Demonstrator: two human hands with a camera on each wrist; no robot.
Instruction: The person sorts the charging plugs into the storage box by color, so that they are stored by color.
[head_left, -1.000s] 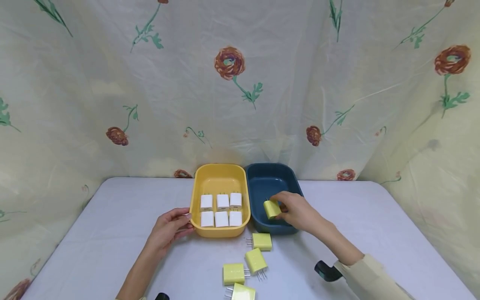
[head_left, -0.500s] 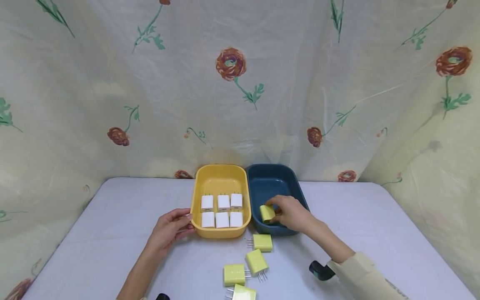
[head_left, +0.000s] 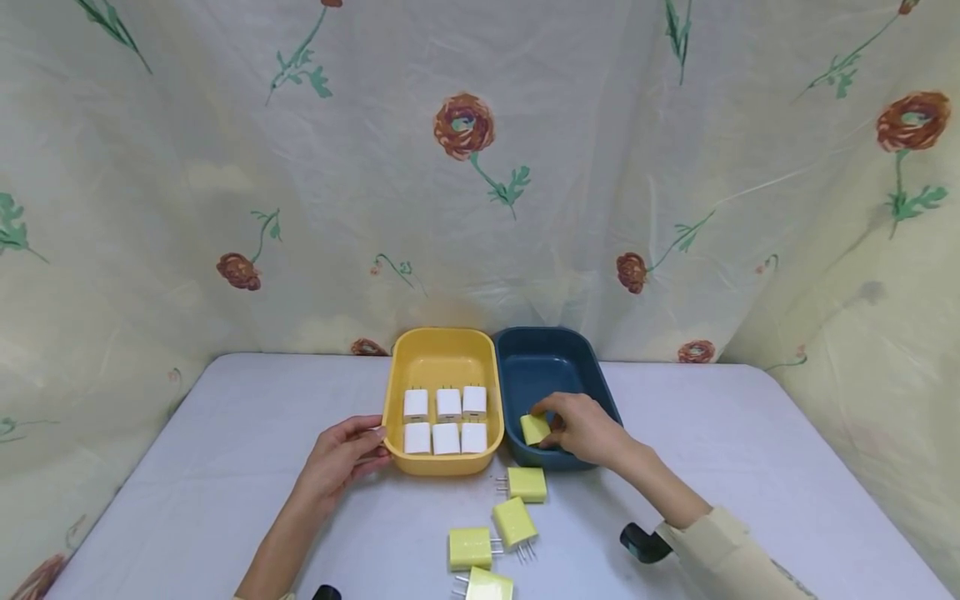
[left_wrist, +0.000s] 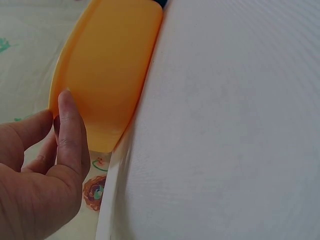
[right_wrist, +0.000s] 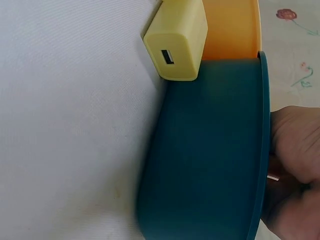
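In the head view my left hand (head_left: 341, 458) holds the near left rim of a yellow bin (head_left: 442, 346), thumb at the rim and fingers along the outer wall (left_wrist: 100, 75). Six white chargers is several: white plug-in chargers (head_left: 448, 404) stand in two rows inside it. My right hand (head_left: 588, 429) reaches into the blue bin (head_left: 543, 342) and pinches a yellow USB charger (head_left: 535, 429) low at its near left side. In the right wrist view the blue wall (right_wrist: 210, 150) hides that charger and most of the fingers.
Several yellow chargers lie on the white table in front of the bins, the closest (head_left: 527, 485) near the blue bin's front; their prongs point different ways. The two bins stand side by side. A flowered curtain (head_left: 570, 208) hangs behind the table.
My right hand has lowered the yellow charger deeper into the blue bin, slightly left and toward the front. My left hand stays at the yellow bin.
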